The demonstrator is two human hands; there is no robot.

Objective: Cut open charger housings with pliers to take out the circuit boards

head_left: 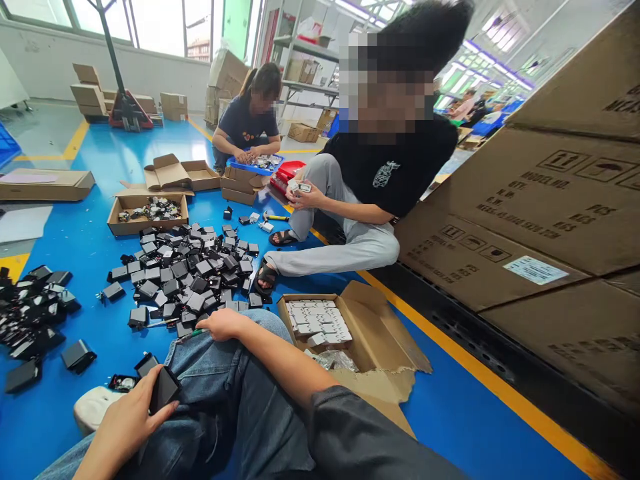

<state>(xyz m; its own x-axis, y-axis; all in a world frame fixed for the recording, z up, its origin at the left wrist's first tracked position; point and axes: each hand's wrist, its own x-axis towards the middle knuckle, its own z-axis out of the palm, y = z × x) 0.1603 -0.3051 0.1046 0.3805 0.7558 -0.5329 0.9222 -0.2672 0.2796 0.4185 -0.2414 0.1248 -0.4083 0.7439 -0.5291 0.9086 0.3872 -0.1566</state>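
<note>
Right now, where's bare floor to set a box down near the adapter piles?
Bare blue floor between the left adapter pile and the centre pile; another strip between the open carton and the yellow line. Crowded: ahead of the right hand, and by the left hand, gripping a black adapter.

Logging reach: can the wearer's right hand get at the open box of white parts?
Probably yes: the right hand rests on the knee, the open box lies close beside it, nothing between.
</note>
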